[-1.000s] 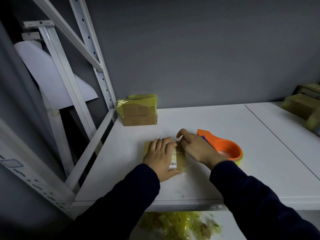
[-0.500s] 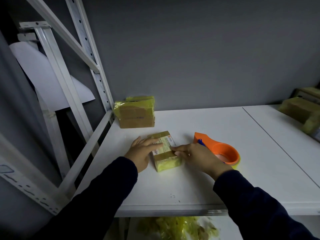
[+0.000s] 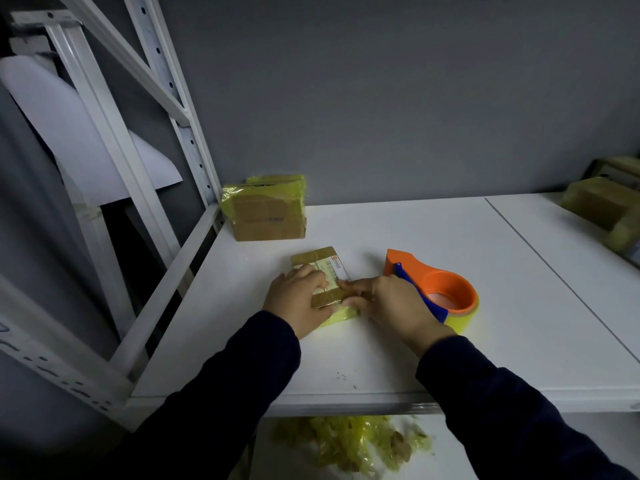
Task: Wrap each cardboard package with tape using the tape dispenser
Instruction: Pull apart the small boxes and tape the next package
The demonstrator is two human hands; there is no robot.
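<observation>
On the white table [image 3: 450, 237], left hand [image 3: 298, 303] and right hand [image 3: 394, 306] curl round the package [image 3: 318, 259]; grey wall [image 3: 381, 98] behind.

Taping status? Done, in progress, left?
Done: back package carries yellow tape. In hand: left hand and right hand hold the small package, taped at its near end, cardboard bare farther back; dispenser lies unheld beside the right hand. Left: finish this one; packages at the right edge too dim to judge.
</observation>
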